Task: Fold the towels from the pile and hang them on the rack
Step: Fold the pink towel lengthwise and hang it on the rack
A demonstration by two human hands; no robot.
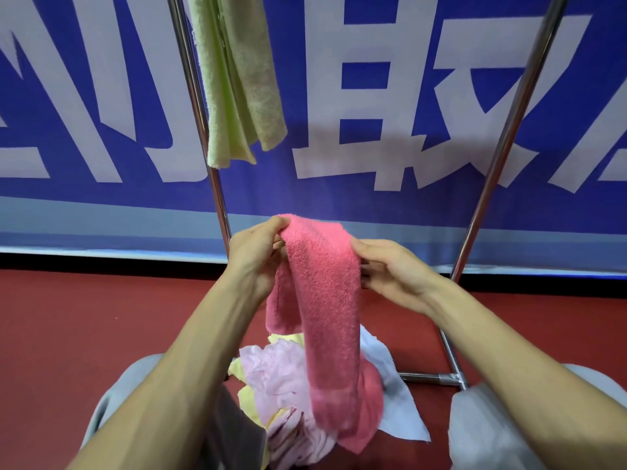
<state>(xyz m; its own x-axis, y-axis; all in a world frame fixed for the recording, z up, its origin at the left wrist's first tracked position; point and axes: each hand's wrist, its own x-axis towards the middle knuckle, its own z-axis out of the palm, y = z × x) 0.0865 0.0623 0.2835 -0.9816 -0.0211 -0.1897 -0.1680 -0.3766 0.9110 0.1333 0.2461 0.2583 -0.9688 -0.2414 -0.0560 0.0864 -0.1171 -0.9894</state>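
Pink terry towel (325, 300), looped nap and thick, is held up in mid-air over the pile, below the hung towel and between the two rack uprights. It is doubled over at the top into a long narrow band; two layers hang down, the front one longer, its lower end reaching the pile.

The top fold is pinched by the left hand (256, 257), grip closed on it with thumb and fingers curled. The right edge just below the fold is gripped by the right hand (393, 271), thumb on the front, fingers behind.

One loose crumpled pile (278, 378) lies on the floor between the knees. At least four cloths are counted in it: pale pink thin cloth (271, 374), yellow cloth (249, 401), light blue flat cloth (400, 401), grey-brown cloth (234, 425).

One pale green terry towel (237, 79), folded lengthwise, is hung from the top of the rack, beside the left upright. Shiny metal tube rack (190, 79): two slanted uprights and one base bar are seen.

Behind is set a blue banner (339, 198) with large white characters. Red smooth floor (84, 317) lies underneath. Two knees in grey trousers (492, 429) are seen at the bottom.
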